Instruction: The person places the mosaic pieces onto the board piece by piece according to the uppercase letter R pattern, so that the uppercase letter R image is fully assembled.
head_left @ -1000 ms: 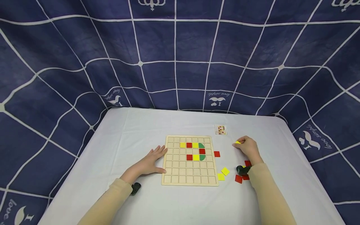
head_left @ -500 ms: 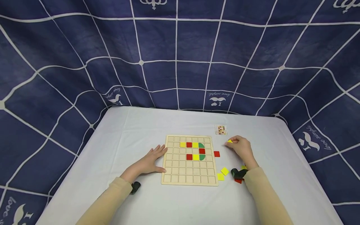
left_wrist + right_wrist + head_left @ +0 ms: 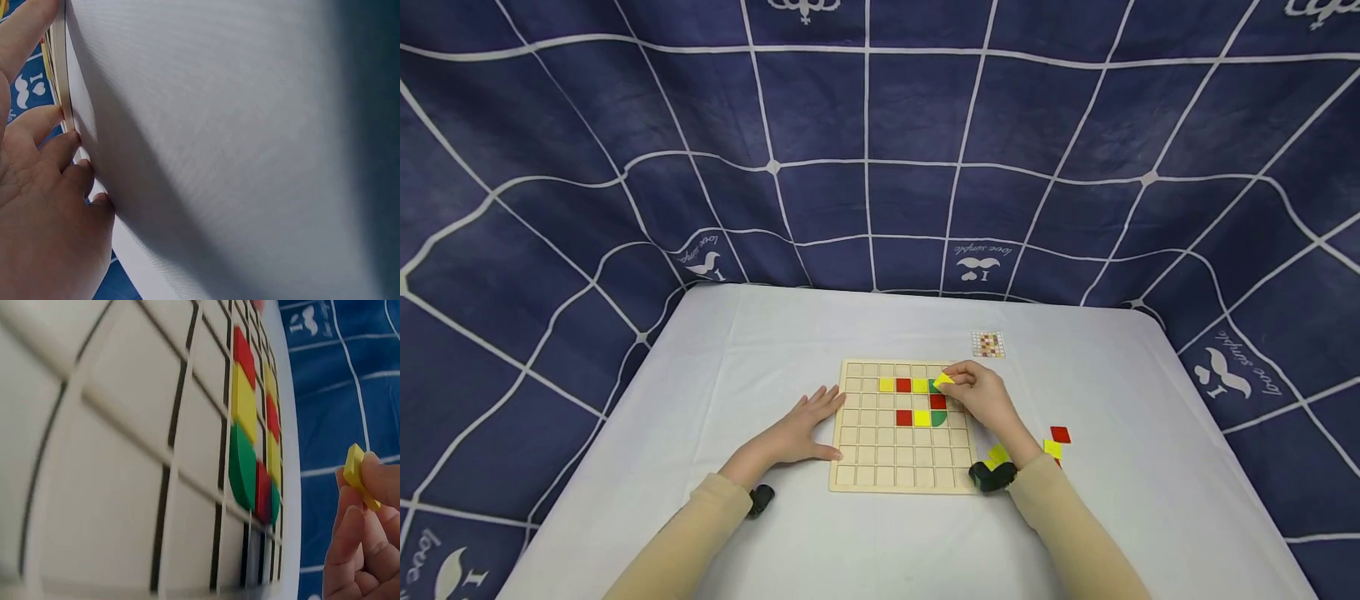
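A wooden grid board point(image 3: 883, 477) lies on the table. In its upper right part sit red, yellow and green tiles, among them a quarter-round green tile point(image 3: 938, 419) and a red tile point(image 3: 938, 402). My right hand point(image 3: 988, 402) pinches a yellow square tile point(image 3: 945, 379) between thumb and fingers over the upper right cells, overlapping the other green tile in the head view. The right wrist view shows this yellow tile point(image 3: 354, 467) held above the board. With fingers spread, my left hand point(image 3: 796, 435) touches the board's left edge; its fingertips point(image 3: 103, 199) meet the table.
A small printed pattern card point(image 3: 988, 344) lies behind the board at the right. Loose tiles, such as a red one point(image 3: 1060, 434) and a yellow one point(image 3: 1052, 448), lie right of the board, partly hidden by my right forearm. A blue curtain point(image 3: 880, 208) surrounds the white table point(image 3: 775, 325).
My right hand has moved left with the yellow tile, from right of the board to over its upper right cells. The left hand has stayed at the board's edge.
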A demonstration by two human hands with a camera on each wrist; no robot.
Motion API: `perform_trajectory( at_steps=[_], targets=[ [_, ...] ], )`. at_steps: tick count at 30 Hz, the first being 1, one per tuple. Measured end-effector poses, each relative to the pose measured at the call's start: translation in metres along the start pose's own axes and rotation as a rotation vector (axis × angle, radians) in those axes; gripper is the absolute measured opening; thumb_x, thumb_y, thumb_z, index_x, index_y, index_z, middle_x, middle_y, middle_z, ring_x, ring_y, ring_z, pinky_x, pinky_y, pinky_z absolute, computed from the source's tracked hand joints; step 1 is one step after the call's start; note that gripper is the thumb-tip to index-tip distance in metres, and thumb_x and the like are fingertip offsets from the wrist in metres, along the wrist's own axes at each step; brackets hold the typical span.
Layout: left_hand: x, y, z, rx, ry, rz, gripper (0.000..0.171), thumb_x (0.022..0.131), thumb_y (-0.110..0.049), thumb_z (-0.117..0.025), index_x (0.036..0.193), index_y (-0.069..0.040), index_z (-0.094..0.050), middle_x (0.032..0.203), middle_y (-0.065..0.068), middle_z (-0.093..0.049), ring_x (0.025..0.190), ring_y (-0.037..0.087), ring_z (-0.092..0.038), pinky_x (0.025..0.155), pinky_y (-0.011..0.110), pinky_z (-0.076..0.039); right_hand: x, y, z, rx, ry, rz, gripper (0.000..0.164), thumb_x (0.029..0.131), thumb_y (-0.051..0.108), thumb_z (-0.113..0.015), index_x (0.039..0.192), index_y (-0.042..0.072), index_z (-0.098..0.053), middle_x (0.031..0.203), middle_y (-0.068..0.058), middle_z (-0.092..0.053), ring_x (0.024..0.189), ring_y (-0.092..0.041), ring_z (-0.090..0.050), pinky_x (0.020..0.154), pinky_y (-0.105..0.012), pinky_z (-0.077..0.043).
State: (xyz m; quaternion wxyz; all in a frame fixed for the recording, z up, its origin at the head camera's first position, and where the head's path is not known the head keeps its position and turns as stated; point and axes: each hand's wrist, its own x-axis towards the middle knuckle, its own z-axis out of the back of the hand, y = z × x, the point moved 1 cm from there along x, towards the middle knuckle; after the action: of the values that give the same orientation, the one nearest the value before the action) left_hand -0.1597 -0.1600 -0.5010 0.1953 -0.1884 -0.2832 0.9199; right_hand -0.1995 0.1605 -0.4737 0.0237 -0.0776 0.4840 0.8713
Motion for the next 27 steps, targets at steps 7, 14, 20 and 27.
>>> perform_trajectory(
  at_steps=[7,14,20,27],
  targets=[
    [0.0,0.0,0.0,-0.004,-0.003,0.001,0.104,0.075,-0.043,-0.082,0.156,-0.007,-0.026,0.165,0.012,-0.013,0.154,0.034,-0.006,0.125,0.055,-0.004,-0.007,0.011,-0.032,-0.035,0.075,0.091,0.017,0.088,0.015,-0.075,0.104,0.013,-0.07,0.089,0.0,-0.069,0.075,-0.011,-0.061,0.066,-0.021,-0.051],
    [0.0,0.002,0.0,0.005,0.006,-0.008,0.104,0.077,-0.044,-0.081,0.156,-0.008,-0.025,0.166,0.012,-0.012,0.154,0.034,-0.005,0.125,0.054,-0.004,-0.011,0.016,-0.055,-0.059,0.137,0.164,0.013,0.087,0.016,-0.075,0.1,0.014,-0.072,0.086,0.003,-0.069,0.073,-0.01,-0.059,0.066,-0.022,-0.05],
    [-0.001,0.001,0.0,0.004,0.009,-0.009,0.103,0.077,-0.044,-0.081,0.156,-0.008,-0.025,0.166,0.012,-0.013,0.154,0.034,-0.006,0.125,0.054,-0.004,-0.011,0.022,-0.067,-0.091,0.166,0.19,0.011,0.086,0.018,-0.076,0.095,0.015,-0.071,0.083,0.004,-0.068,0.072,-0.008,-0.06,0.068,-0.024,-0.052],
    [-0.001,0.0,0.001,0.005,0.009,0.0,0.104,0.076,-0.044,-0.081,0.156,-0.009,-0.025,0.166,0.011,-0.013,0.154,0.033,-0.005,0.125,0.053,-0.004,-0.011,0.025,-0.074,-0.147,0.171,0.21,0.008,0.085,0.016,-0.077,0.089,0.014,-0.07,0.079,0.004,-0.065,0.07,-0.008,-0.057,0.066,-0.022,-0.05]
  ],
)
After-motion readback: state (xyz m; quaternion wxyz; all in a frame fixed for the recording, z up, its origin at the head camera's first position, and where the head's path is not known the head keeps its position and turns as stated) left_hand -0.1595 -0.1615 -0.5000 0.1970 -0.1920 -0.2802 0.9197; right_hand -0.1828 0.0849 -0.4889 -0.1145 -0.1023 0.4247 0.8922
